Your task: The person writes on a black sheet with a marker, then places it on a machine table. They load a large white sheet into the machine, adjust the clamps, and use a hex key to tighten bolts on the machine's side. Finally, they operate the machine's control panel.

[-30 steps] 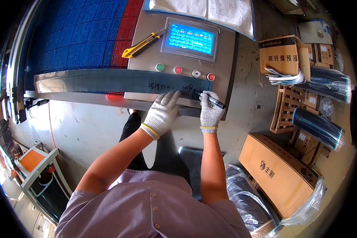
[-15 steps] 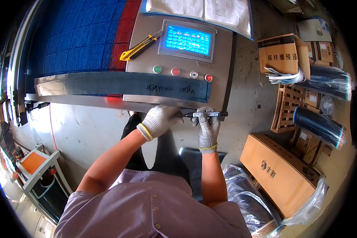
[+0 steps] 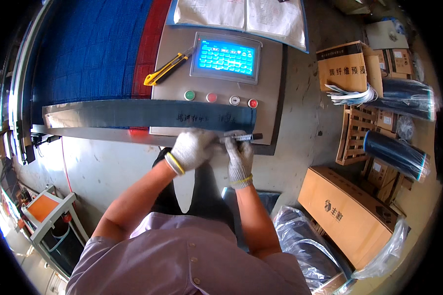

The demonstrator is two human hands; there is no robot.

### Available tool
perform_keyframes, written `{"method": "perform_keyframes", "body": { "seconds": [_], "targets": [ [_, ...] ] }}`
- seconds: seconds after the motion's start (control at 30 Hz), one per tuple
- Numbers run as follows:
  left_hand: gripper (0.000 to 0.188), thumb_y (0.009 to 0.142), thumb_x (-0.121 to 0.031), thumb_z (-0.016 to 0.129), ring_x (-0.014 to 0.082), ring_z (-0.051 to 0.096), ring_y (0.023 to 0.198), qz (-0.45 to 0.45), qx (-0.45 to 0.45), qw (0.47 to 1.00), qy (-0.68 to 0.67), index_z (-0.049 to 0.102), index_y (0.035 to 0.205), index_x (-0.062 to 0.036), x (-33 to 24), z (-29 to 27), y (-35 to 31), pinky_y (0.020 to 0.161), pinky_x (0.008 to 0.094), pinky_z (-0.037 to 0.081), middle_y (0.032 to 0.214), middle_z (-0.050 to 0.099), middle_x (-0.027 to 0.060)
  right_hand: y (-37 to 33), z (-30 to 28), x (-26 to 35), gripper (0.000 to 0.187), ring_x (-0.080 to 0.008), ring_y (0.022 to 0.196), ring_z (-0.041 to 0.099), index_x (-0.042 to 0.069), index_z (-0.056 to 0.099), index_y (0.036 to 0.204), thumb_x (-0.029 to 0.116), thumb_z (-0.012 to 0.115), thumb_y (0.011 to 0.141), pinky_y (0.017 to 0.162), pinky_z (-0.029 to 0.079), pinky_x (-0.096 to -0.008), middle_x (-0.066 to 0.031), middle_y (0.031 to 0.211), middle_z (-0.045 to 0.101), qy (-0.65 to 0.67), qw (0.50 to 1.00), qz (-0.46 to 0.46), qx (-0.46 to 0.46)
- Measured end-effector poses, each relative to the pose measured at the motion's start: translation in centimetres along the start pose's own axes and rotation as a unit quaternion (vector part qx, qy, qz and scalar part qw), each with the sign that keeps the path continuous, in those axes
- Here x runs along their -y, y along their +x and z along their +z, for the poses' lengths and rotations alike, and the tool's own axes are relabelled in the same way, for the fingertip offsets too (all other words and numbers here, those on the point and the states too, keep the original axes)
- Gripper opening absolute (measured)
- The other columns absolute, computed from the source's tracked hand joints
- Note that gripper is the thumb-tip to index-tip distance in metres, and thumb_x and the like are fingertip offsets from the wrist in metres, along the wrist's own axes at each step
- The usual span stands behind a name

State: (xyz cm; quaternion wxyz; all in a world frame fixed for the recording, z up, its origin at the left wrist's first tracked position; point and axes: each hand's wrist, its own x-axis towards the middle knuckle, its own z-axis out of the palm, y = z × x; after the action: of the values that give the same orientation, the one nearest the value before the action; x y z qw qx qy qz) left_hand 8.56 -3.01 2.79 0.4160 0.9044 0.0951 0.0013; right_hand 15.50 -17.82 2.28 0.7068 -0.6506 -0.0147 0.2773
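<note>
If curled, knit-gloved right hand [image 3: 240, 160] slackens: slim black plastic marker [image 3: 248, 137], gripped mid-frame, could drop.
Left hand [image 3: 192, 148]: partly curled, blurred; contents unclear.

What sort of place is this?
Probably a factory or workshop: a lit control screen sits above a row of round push buttons on a metal machine panel, with a large cardboard box and a plastic-wrapped dark roll off to the right.

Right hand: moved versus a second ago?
Yes: the right hand has shifted left and toward the person's body, judged against the rightmost red button.
</note>
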Motion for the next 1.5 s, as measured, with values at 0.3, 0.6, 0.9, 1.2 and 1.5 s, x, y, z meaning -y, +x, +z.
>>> {"method": "perform_keyframes", "body": {
  "seconds": [0.3, 0.6, 0.9, 1.2, 1.5],
  "targets": [
    [0.040, 0.073, -0.029, 0.076, 0.0304, 0.057, 0.100, 0.026, -0.172, 0.936, 0.306, 0.068, 0.110, -0.0150, 5.6, -4.5, 9.4, 0.088, 0.0455, 0.044, 0.104, 0.062, 0.0082, 8.4, 0.0, 0.6, 0.027, -0.0346, 0.107, 0.054, 0.012, 0.061, 0.112, 0.024, 0.063, 0.087, 0.091, 0.041, -0.0494, -0.0120, 0.111, 0.058, -0.657, 0.705, -0.266, -0.024],
    [0.023, 0.095, -0.020, 0.060, 0.0163, 0.057, 0.065, -0.316, -0.177, 0.892, -0.271, 0.070, 0.095, 0.0012, 4.1, -0.5, -4.3, 0.065, 0.0283, 0.048, 0.077, 0.067, 0.0068, 8.0, 1.2, 0.3, 0.045, -0.0334, 0.112, 0.052, 0.010, 0.058, 0.121, 0.033, 0.068, 0.083, 0.098, 0.039, -0.0510, -0.0123, 0.115, 0.057, -0.675, 0.694, -0.248, 0.027],
    [0.029, 0.095, -0.025, 0.062, 0.0280, 0.065, 0.100, -0.416, -0.145, 0.567, -0.696, 0.060, 0.110, -0.0007, 4.6, 4.7, -7.2, 0.085, 0.0399, 0.054, 0.109, 0.066, 0.0156, 4.1, 0.4, -2.8, 0.111, -0.0340, 0.118, 0.046, 0.007, 0.032, 0.146, 0.051, 0.083, 0.059, 0.104, 0.034, -0.0529, -0.0141, 0.128, 0.048, -0.752, 0.565, -0.301, 0.160],
    [0.037, 0.091, -0.035, 0.067, 0.0192, 0.065, 0.079, -0.424, -0.219, 0.587, -0.654, 0.058, 0.106, -0.0031, 1.1, 3.8, -7.1, 0.069, 0.0326, 0.051, 0.091, 0.067, 0.0084, 2.9, 2.1, 0.6, 0.071, -0.0362, 0.109, 0.048, 0.010, 0.049, 0.118, 0.027, 0.086, 0.060, 0.094, 0.041, -0.0499, -0.0143, 0.113, 0.050, -0.706, 0.626, -0.246, 0.219],
    [0.037, 0.081, -0.035, 0.079, 0.0183, 0.062, 0.068, -0.313, -0.262, 0.580, -0.705, 0.059, 0.086, -0.0043, 5.5, 7.9, -6.1, 0.061, 0.0345, 0.054, 0.078, 0.061, 0.0067, 1.8, 1.1, -0.4, 0.074, -0.0376, 0.112, 0.052, 0.005, 0.048, 0.118, 0.020, 0.087, 0.057, 0.099, 0.041, -0.0466, -0.0198, 0.116, 0.054, -0.533, 0.766, -0.261, 0.248]
  ]
}}
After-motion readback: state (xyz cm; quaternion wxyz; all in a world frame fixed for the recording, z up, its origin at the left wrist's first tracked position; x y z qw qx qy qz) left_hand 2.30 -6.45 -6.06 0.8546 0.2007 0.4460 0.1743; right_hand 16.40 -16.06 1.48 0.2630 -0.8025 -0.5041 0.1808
